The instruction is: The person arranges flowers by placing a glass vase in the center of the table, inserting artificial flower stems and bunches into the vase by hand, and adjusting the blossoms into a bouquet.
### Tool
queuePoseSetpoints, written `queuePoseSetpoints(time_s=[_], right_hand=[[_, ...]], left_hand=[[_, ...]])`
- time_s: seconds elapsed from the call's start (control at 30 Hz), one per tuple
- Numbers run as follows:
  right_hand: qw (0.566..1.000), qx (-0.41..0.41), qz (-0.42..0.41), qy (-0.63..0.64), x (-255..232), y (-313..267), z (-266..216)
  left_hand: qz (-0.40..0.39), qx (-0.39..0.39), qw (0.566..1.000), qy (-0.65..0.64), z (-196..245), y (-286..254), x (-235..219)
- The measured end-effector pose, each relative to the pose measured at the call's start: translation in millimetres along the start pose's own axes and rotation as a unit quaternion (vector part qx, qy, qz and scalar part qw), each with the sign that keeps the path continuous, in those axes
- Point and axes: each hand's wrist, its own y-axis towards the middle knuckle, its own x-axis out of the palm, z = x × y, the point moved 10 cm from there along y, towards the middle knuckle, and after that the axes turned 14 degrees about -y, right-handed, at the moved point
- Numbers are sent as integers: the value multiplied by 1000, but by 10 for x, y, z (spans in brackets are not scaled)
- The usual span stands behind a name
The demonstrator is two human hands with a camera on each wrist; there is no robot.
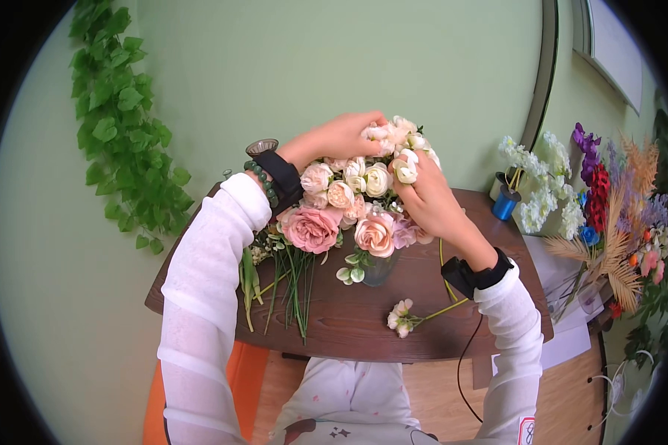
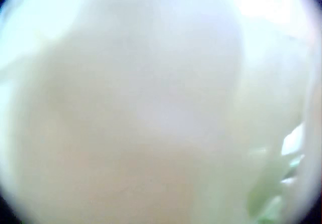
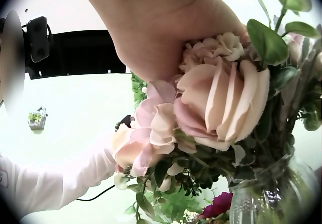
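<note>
A full bouquet of pink, peach and cream artificial flowers (image 1: 341,194) stands in a clear glass vase (image 1: 379,271) on the dark table. At its top back, my left hand (image 1: 341,136) holds a cream flower (image 1: 379,133) between thumb and fingers. My right hand (image 1: 432,199) reaches into the bouquet's right side and grips a white flower (image 1: 404,167). In the right wrist view, my right hand (image 3: 156,27) arches over a large peach rose (image 3: 221,100), and the vase (image 3: 266,196) shows below. Pale blur fills most of the left wrist view.
Loose green stems (image 1: 297,289) lie at the table's left front. A small cream flower sprig (image 1: 402,319) lies near the front edge. At right stand a blue spool-like holder (image 1: 505,202) and many more artificial flowers (image 1: 601,200). A leafy vine (image 1: 119,126) hangs on the left wall.
</note>
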Motion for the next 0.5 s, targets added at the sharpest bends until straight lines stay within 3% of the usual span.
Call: queuePoseSetpoints(time_s=[0.27, 0.33, 0.43, 0.5], right_hand=[[997, 13, 22, 73, -23, 43, 81], [998, 11, 24, 60, -4, 57, 92], [999, 4, 21, 43, -14, 58, 66], [990, 58, -15, 130, -4, 50, 122]], left_hand=[[-30, -39, 998, -44, 203, -214, -46], [-38, 24, 999, -23, 260, -218, -41], [-48, 6, 998, -28, 320, -300, -7], [-26, 44, 999, -2, 341, -340, -54]])
